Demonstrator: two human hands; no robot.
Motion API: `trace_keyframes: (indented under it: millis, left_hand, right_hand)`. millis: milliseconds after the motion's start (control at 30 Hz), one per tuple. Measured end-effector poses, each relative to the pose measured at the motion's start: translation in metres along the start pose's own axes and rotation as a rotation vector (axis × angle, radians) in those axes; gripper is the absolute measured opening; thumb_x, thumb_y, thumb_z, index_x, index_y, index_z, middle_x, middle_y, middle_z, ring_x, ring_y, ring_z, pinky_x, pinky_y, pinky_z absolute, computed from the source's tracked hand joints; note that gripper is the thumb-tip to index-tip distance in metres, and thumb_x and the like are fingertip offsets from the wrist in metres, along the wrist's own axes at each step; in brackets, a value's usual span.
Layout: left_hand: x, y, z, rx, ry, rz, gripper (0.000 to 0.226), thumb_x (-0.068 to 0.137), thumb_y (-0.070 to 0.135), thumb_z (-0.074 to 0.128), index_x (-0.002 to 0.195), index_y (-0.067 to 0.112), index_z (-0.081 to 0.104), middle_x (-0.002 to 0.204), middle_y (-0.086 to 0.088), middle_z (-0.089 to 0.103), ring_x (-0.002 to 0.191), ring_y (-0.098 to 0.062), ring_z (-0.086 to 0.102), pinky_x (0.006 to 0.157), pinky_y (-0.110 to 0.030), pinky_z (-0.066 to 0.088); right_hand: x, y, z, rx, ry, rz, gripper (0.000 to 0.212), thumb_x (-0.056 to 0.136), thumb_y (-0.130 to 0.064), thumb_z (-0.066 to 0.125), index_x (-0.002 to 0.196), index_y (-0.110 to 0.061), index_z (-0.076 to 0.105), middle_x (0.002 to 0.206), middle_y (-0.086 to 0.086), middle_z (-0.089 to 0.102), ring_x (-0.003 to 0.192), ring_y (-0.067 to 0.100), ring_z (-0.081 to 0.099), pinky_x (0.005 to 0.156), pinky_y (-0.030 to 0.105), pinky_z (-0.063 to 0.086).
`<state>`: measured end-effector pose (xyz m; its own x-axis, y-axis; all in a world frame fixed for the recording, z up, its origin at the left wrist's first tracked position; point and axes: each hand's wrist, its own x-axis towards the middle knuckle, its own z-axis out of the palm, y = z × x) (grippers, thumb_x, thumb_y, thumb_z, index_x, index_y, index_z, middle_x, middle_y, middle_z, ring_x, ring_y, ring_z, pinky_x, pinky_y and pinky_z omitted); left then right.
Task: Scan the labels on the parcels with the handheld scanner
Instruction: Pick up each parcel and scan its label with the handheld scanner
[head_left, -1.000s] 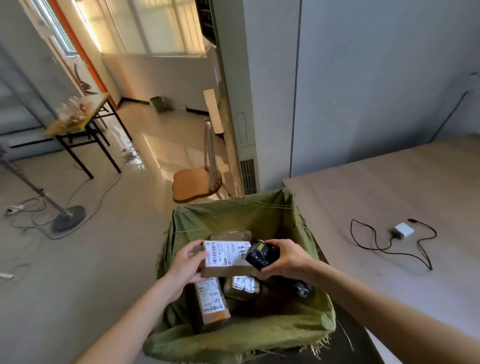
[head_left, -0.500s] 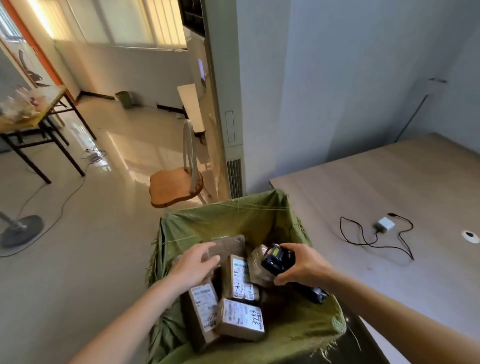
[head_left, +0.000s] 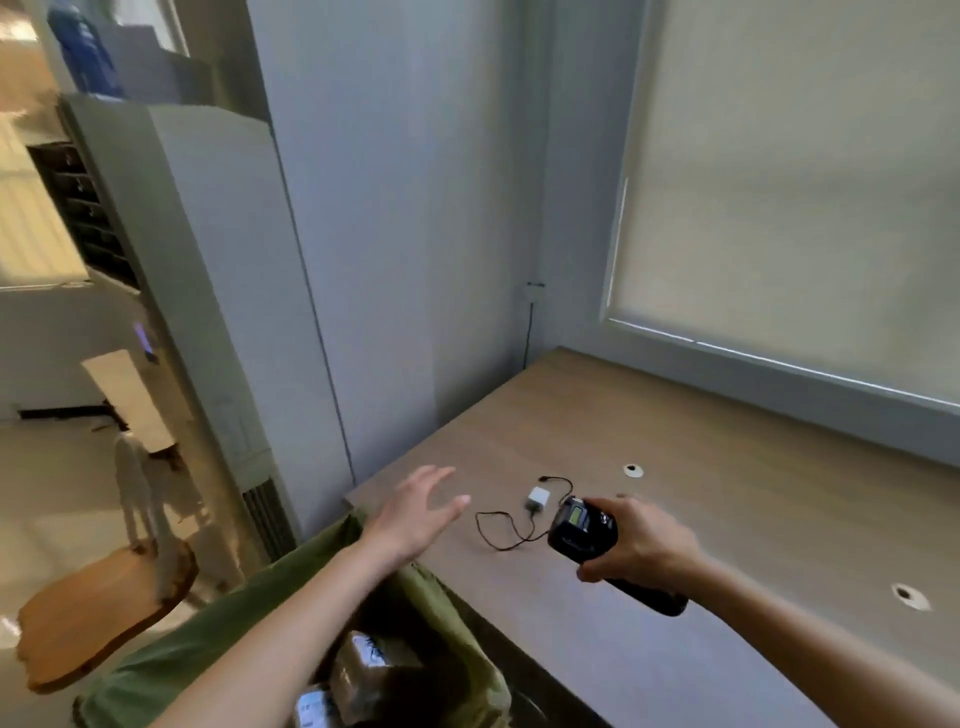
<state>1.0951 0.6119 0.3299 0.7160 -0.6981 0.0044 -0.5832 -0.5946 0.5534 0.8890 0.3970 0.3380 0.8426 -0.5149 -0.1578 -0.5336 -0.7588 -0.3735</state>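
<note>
Broadly, a wooden tabletop fills the right half, running to the far wall under a drawn window blind. At near left stands a green sack, its mouth open, with brown labelled parcels lying inside near the bottom edge. Left of it is a wooden chair. The left hand hovers over the tabletop's left corner, empty, fingers spread wide. The right hand is closed around the black handheld scanner, its small screen facing up, above the tabletop. Just beyond lies a white charger with a black cable.
</note>
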Motion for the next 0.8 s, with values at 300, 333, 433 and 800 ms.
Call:
trace_keyframes:
  millis: [300, 333, 433, 800]
  left_hand:
    - [-0.001, 0.322, 0.12, -0.087, -0.188, 0.455, 0.06, 0.094, 0.052, 0.061, 0.147, 0.025, 0.049, 0.152, 0.001, 0.047, 0.139, -0.016, 0.044, 0.11, -0.026, 0.033]
    - [-0.009, 0.357, 0.139, -0.097, -0.213, 0.495, 0.06, 0.094, 0.053, 0.061, 0.146, 0.025, 0.05, 0.152, 0.001, 0.048, 0.138, -0.017, 0.046, 0.111, -0.028, 0.035]
    - [-0.038, 0.447, 0.202, -0.126, -0.297, 0.61, 0.059, 0.092, 0.053, 0.062, 0.144, 0.025, 0.053, 0.149, 0.0, 0.051, 0.135, -0.017, 0.049, 0.111, -0.03, 0.037]
    - [-0.213, 0.729, 0.421, -0.073, -0.69, 1.037, 0.064, 0.092, 0.064, 0.053, 0.146, 0.029, 0.048, 0.149, 0.001, 0.05, 0.133, -0.018, 0.049, 0.109, -0.039, 0.044]
  right_hand:
    - [-0.216, 0.221, -0.15, 0.098, 0.308, 0.457, 0.062, 0.052, -0.06, 0.079, 0.108, -0.038, 0.066, 0.103, -0.015, 0.07, 0.096, 0.015, 0.066, 0.08, 0.031, 0.056]
    - [-0.245, 0.244, -0.16, 0.091, 0.327, 0.502, 0.064, 0.052, -0.061, 0.079, 0.11, -0.037, 0.067, 0.103, -0.014, 0.071, 0.096, 0.015, 0.067, 0.081, 0.032, 0.057]
    - [-0.327, 0.304, -0.183, 0.071, 0.364, 0.624, 0.069, 0.055, -0.06, 0.08, 0.118, -0.035, 0.067, 0.108, -0.011, 0.071, 0.099, 0.016, 0.067, 0.084, 0.034, 0.058]
    - [-0.62, 0.488, -0.188, 0.153, 0.567, 1.167, 0.089, 0.05, -0.064, 0.081, 0.133, -0.04, 0.06, 0.123, -0.01, 0.069, 0.108, 0.017, 0.064, 0.082, 0.032, 0.053]
